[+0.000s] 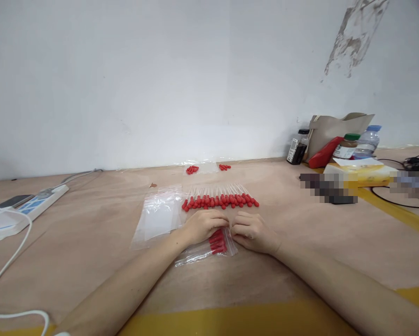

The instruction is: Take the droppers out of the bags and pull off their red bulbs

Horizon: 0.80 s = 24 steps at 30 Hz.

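Observation:
My left hand [206, 225] lies over a clear plastic zip bag [195, 254], its fingers closed on the upper right part of the bag. Inside this bag several red-ended pieces [217, 241] show, partly covered by the hand. At the bag's right edge my right hand [253, 231] is closed, thumb and fingers pressed together on the plastic; the fingertips are partly hidden. Just beyond both hands, a row of thin pale sticks with red bulb-like ends [216, 200] lies side by side, red ends towards me. Flat clear bags [158, 214] are stacked left of the row.
Near the wall are small red pieces [192, 170] on clear plastic, and more red pieces [225, 167]. A white power strip [37, 210] with cables lies left. At right stand a dark bottle [298, 148], a beige bag [335, 133], a green-lidded jar [345, 147] and a yellow packet [359, 173].

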Each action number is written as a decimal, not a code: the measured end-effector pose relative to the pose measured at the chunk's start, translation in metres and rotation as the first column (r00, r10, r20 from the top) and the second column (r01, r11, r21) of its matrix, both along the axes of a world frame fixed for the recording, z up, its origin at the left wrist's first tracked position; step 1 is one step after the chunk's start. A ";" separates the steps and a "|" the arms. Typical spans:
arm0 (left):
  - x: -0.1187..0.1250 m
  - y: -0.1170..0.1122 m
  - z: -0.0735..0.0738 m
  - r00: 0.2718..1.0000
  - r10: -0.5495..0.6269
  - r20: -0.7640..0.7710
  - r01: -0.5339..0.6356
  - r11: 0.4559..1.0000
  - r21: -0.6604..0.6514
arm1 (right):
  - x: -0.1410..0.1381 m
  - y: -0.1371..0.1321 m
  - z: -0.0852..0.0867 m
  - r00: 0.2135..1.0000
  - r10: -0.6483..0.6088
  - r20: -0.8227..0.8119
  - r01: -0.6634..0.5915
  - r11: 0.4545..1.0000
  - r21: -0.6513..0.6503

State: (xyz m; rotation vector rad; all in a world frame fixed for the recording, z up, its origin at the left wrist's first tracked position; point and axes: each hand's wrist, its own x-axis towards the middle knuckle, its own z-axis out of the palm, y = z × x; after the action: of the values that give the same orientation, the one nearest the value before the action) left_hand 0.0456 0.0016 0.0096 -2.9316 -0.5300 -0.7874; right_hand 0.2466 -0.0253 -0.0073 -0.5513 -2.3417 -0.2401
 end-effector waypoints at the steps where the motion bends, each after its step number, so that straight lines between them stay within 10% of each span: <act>1: 0.000 0.000 0.000 1.000 -0.012 0.007 0.012 1.000 -0.005 | 0.000 0.000 0.000 1.000 0.007 0.004 -0.007 1.000 0.000; 24: 0.000 -0.001 0.009 0.992 -0.122 0.028 0.122 0.992 0.010 | -0.003 -0.003 0.001 0.998 -0.012 -0.068 0.021 0.992 0.121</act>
State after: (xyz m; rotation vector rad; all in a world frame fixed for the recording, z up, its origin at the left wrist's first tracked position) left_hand 0.0453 0.0008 0.0184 -2.9730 -0.3508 -0.8425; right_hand 0.2438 -0.0283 -0.0059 -0.5117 -2.2415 -0.3634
